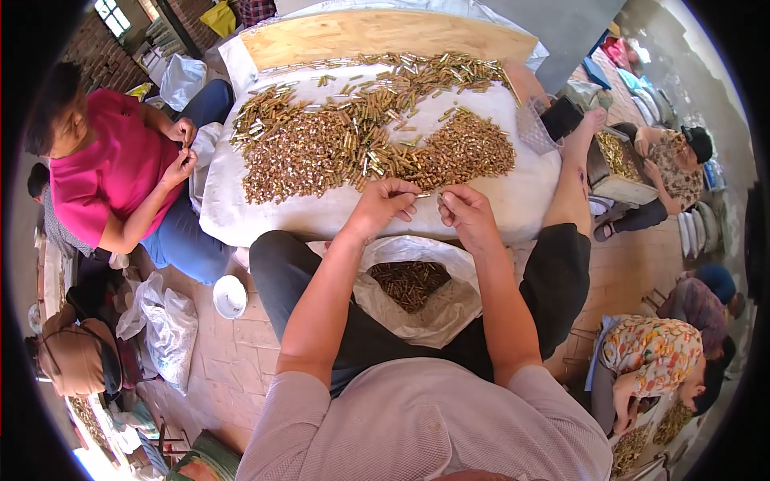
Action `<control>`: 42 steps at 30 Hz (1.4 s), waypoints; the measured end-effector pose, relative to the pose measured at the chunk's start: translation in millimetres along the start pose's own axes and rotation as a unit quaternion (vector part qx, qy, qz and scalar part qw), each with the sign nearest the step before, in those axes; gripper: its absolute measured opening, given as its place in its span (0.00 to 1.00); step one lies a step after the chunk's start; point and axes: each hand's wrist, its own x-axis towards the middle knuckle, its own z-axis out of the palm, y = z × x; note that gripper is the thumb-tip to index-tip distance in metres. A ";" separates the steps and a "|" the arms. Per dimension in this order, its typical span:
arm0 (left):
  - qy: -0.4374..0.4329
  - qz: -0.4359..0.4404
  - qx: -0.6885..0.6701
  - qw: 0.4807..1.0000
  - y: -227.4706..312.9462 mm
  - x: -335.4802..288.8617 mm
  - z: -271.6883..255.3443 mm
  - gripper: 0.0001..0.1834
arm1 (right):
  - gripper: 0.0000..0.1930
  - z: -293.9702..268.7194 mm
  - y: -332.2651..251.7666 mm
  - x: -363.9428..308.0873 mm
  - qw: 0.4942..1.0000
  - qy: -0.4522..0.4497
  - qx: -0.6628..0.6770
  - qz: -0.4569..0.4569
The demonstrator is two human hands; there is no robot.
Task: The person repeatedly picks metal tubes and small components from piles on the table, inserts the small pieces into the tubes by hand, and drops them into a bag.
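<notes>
My left hand is closed in a pinch at the near edge of the cloth-covered table. A small shiny metal piece shows at its fingertips. Just to the right, my right hand is closed too, thumb against fingers; anything between them is too small to make out. Beyond both hands lie heaps of small brass-coloured metal parts: short pieces on the left, more short pieces on the right, and longer tube-like pieces between and behind. Below my hands, an open white sack between my legs holds dark, slender metal pieces.
A wooden board edges the table's far side. A clear plastic basket and a dark phone-like object sit at the right. On the left a person in a pink top handles something small. A white bucket stands on the floor.
</notes>
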 end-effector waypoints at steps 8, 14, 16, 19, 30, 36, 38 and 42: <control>-0.032 -0.003 -0.028 0.999 -1.1 1.2 11.0 0.09 | 0.06 -1.8 1.0 0.0 1.000 0.003 0.004 0.008; -0.024 0.011 -0.020 0.999 -1.9 -0.5 13.1 0.09 | 0.06 -2.7 -3.0 -0.7 1.000 -0.001 -0.021 0.016; -0.026 0.015 -0.006 1.000 -1.5 -0.7 13.3 0.09 | 0.06 -5.2 -5.5 -1.0 0.999 -0.014 -0.034 0.012; -0.033 0.001 0.006 0.999 0.8 -1.7 13.8 0.09 | 0.06 -6.9 -7.7 -2.2 0.998 -0.032 -0.047 0.007; -0.047 -0.002 -0.020 0.999 0.3 -2.6 18.8 0.08 | 0.07 -9.1 0.2 -2.4 0.993 -0.053 0.090 0.059; -0.040 0.004 -0.035 0.999 -0.2 -4.7 26.0 0.07 | 0.07 -5.3 -0.5 -5.1 0.989 -0.061 0.122 0.056; -0.041 0.003 -0.040 0.998 0.8 -5.7 28.2 0.08 | 0.07 -5.4 -1.1 -5.6 0.994 -0.062 0.081 0.036; -0.030 0.000 -0.041 0.999 4.2 -7.6 31.9 0.08 | 0.08 -2.5 -2.9 -6.9 0.995 -0.048 0.084 0.032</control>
